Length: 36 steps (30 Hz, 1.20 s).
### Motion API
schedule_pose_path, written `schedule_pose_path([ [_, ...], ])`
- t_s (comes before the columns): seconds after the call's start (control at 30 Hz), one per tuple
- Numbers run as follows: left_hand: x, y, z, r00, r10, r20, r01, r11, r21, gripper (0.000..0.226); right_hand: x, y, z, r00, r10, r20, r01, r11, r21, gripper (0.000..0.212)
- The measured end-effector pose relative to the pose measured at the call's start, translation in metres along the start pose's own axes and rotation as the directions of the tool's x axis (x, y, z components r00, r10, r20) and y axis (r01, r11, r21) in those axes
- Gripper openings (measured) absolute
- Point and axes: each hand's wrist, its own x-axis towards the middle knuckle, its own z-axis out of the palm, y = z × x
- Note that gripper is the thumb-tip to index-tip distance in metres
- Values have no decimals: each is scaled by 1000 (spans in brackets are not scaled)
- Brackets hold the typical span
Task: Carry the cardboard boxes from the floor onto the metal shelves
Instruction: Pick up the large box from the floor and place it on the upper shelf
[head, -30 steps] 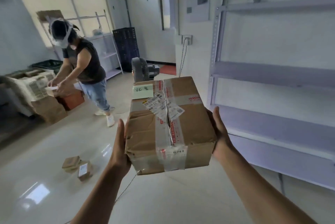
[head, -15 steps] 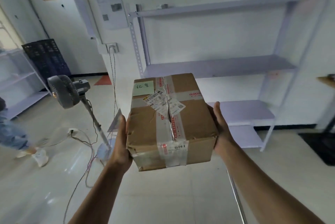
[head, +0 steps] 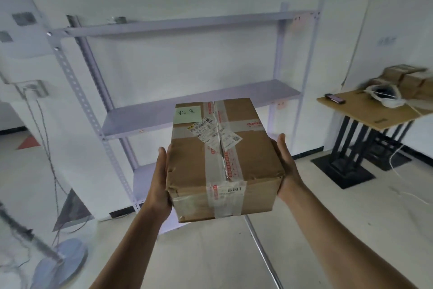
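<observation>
Taped cardboard box, clasped between left hand and right hand: view now swung square onto metal shelves, placement imminent.

Both bare forearms reach forward, wrists level. The left hand and right hand face each other, palms inward, fingers extended, each grip pressed flat against a cardboard box between them.

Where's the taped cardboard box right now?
Centre of the head view, the cardboard box is off the floor, clamped between the left hand and right hand, in front of the metal shelves, not on them.
</observation>
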Motion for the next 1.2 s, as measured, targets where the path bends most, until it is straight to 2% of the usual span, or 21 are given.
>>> schedule_pose_path([
  [0.17, 65, -2, 14, 998, -50, 32, 50, 999, -17, 78, 36, -22, -19, 995, -28, -100, 28, 1000, 6, 61],
  [0.3, 104, -6, 31, 992, -90, 91, 94, 995, -42, 82, 60, -35, -44, 991, -36, -128, 40, 999, 29, 62],
  [0.53, 173, -21, 77, 988, -120, 96, 127, 990, -65, 83, 114, -67, -102, 993, -52, -102, 55, 998, 26, 66],
  [0.83, 263, -44, 181, 995, -93, 46, 98, 988, -118, 80, 204, -138, -204, 997, -2, -81, 1, 1000, -8, 73],
  [1.0, 303, -53, 230, 996, -84, 15, 85, 988, -128, 81, 236, -182, -245, 998, 16, -68, -16, 1000, -3, 63],
  [1.2, 353, -59, 259, 997, -81, 8, 81, 986, -144, 82, 280, -207, -277, 996, 29, -89, -31, 999, -26, 63],
])
